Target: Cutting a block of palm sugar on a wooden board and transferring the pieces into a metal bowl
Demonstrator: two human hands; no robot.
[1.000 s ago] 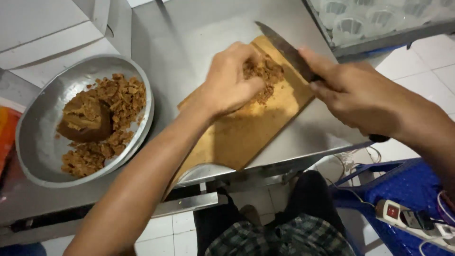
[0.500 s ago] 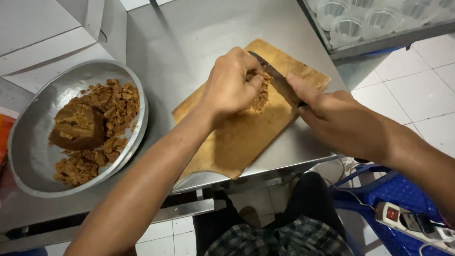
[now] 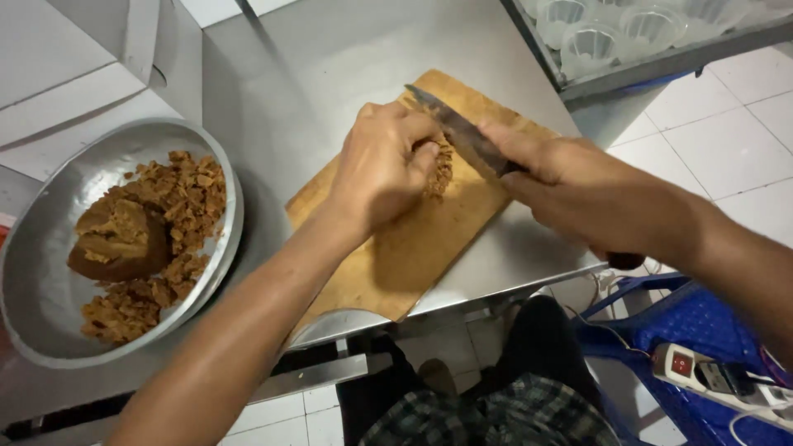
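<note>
Nearest the person, the wooden cutting board (image 3: 396, 248) juts past the front edge of the steel table (image 3: 297, 74), and it serves as the landmark here. Over its middle, the left hand (image 3: 384, 165) is cupped and closed on a small heap of brown crumbly block sugar (image 3: 440, 169), fingers curled to hold it steady. From the board's right side, the right hand (image 3: 570, 186) is clamped around the handle of a knife (image 3: 458, 128), whose blade slants across the heap towards the board's far corner. The step in hand appears to be chopping the lump into crumbs; the next stroke would call for keeping the curled fingertips clear of the edge. Left of the board sits a metal bowl (image 3: 49, 272) holding chopped pieces and one larger lump. Beyond the board's far right corner stands a tray of clear plastic cups (image 3: 636, 29).
</note>
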